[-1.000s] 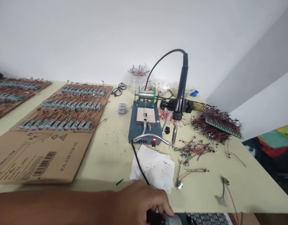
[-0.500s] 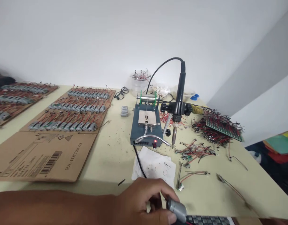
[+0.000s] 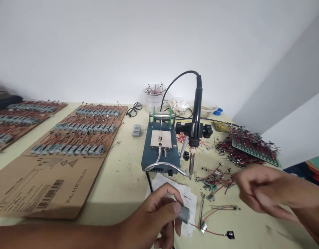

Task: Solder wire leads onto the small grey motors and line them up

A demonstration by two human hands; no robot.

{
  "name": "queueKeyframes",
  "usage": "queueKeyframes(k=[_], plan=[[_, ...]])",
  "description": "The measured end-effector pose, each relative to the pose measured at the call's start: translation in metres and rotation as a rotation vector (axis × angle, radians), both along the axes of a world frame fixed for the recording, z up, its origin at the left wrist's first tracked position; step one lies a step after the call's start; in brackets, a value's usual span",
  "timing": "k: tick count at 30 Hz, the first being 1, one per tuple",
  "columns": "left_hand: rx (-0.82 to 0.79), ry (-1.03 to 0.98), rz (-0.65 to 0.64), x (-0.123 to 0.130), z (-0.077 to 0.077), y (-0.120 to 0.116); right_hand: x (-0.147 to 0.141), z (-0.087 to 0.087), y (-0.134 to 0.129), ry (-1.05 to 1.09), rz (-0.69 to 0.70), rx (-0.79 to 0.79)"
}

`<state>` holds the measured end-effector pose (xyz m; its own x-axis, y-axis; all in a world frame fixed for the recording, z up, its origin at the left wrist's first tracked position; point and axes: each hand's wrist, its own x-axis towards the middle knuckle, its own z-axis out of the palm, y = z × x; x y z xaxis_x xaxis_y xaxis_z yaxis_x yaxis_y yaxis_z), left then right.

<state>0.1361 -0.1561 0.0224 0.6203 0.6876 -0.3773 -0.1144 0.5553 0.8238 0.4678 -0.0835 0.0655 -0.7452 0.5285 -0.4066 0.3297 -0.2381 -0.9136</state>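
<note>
My left hand point(image 3: 159, 214) is closed on a small grey cylindrical motor point(image 3: 184, 215), pinched between thumb and fingers over the white paper point(image 3: 190, 200). A red wire point(image 3: 213, 232) runs right from the motor to a small black part point(image 3: 230, 235). My right hand point(image 3: 260, 190) is above the table at the right, smeared by motion, its fingers curled; whether it holds anything is hidden. Beside it lies a loose heap of red and black wires with small boards point(image 3: 213, 181). A soldering iron point(image 3: 194, 138) hangs tip down in a stand above the motor.
A blue soldering unit point(image 3: 159, 155) with a solder feed stands mid-table. Cardboard point(image 3: 58, 186) at the left carries rows of wired motors. Several bare motors point(image 3: 136, 130) sit near the unit. A green circuit board point(image 3: 255, 152) rests on wires at the right. A clear tub point(image 3: 153, 100) stands behind.
My left hand has moved slightly left and up with the motor and turned it. My right hand has come into view from the right. The unit's red light no longer shows.
</note>
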Motion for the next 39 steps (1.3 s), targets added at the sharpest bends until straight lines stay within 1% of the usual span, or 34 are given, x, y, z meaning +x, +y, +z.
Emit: queueKeyframes(k=[3, 5, 7, 11, 13, 15, 16, 17, 20, 21, 22, 25, 28, 31, 33, 36, 39], plan=[[-0.052, 0.018, 0.075, 0.002, 0.000, 0.005, -0.022, -0.015, 0.036, 0.089, 0.097, -0.165], [-0.087, 0.038, 0.108, 0.003, 0.001, 0.009, -0.032, -0.022, 0.044, 0.132, 0.115, -0.203], [-0.102, 0.048, 0.125, 0.004, 0.002, 0.014, -0.037, -0.025, 0.040, 0.159, 0.066, -0.191], [-0.143, 0.039, 0.148, 0.006, 0.005, 0.020, -0.035, -0.019, 0.011, 0.133, -0.080, -0.096], [-0.171, 0.032, 0.177, 0.007, 0.008, 0.021, -0.037, -0.015, -0.001, 0.111, -0.132, -0.013], [-0.186, 0.017, 0.199, 0.008, 0.010, 0.021, -0.042, -0.014, -0.009, 0.091, -0.175, 0.085], [-0.188, 0.015, 0.210, 0.008, 0.011, 0.021, -0.046, -0.014, -0.011, 0.077, -0.193, 0.103], [-0.184, 0.013, 0.212, 0.008, 0.011, 0.021, -0.050, -0.015, -0.012, 0.068, -0.198, 0.095], [-0.170, 0.029, 0.226, 0.008, 0.010, 0.023, -0.061, -0.015, -0.013, 0.042, -0.210, -0.020], [-0.167, 0.031, 0.235, 0.008, 0.010, 0.024, -0.064, -0.014, -0.014, 0.034, -0.226, -0.035], [-0.169, 0.032, 0.243, 0.008, 0.009, 0.024, -0.067, -0.014, -0.014, 0.026, -0.253, -0.022], [-0.172, 0.031, 0.270, 0.008, 0.009, 0.024, -0.073, -0.013, -0.016, 0.008, -0.358, 0.085], [-0.169, 0.032, 0.290, 0.009, 0.013, 0.021, -0.076, -0.020, -0.018, 0.003, -0.412, 0.178], [-0.178, 0.034, 0.302, 0.009, 0.015, 0.021, -0.077, -0.031, -0.018, 0.048, -0.415, 0.247], [-0.184, 0.036, 0.300, 0.008, 0.015, 0.022, -0.076, -0.035, -0.017, 0.064, -0.404, 0.298], [-0.176, 0.049, 0.288, 0.008, 0.014, 0.024, -0.077, -0.034, -0.019, 0.025, -0.411, 0.329], [-0.172, 0.040, 0.281, 0.008, 0.013, 0.026, -0.079, -0.028, -0.021, -0.010, -0.427, 0.294]])
